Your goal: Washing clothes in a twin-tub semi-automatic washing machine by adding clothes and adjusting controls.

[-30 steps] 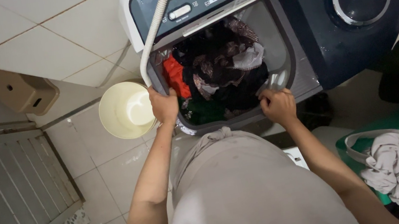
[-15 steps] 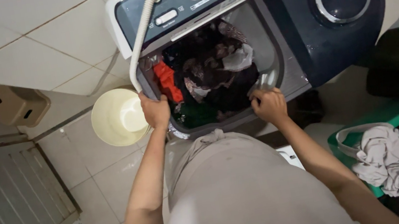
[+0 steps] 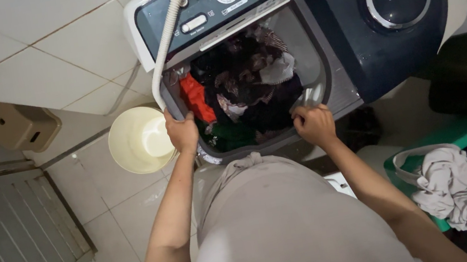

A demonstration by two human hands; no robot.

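Note:
A dark blue and white twin-tub washing machine (image 3: 358,47) stands against the tiled wall, its wash tub open and full of dark, red and patterned clothes (image 3: 245,85). My left hand (image 3: 181,131) grips the tub's left rim, beside the lower end of a ribbed white hose (image 3: 163,41) that runs up to the control panel. My right hand (image 3: 315,125) is closed on the tub's front right rim, at the edge of the clothes. My grey-clad body fills the lower middle.
A cream plastic bucket (image 3: 137,139) sits on the tiled floor left of the machine. A beige stool (image 3: 17,125) lies further left, above a white slatted door (image 3: 6,245). At the right, a green basket (image 3: 438,147) holds pale crumpled laundry (image 3: 457,185).
The view has drifted slightly, so the machine sits a little further left in the frame. Both hands keep the same grip on the tub rim.

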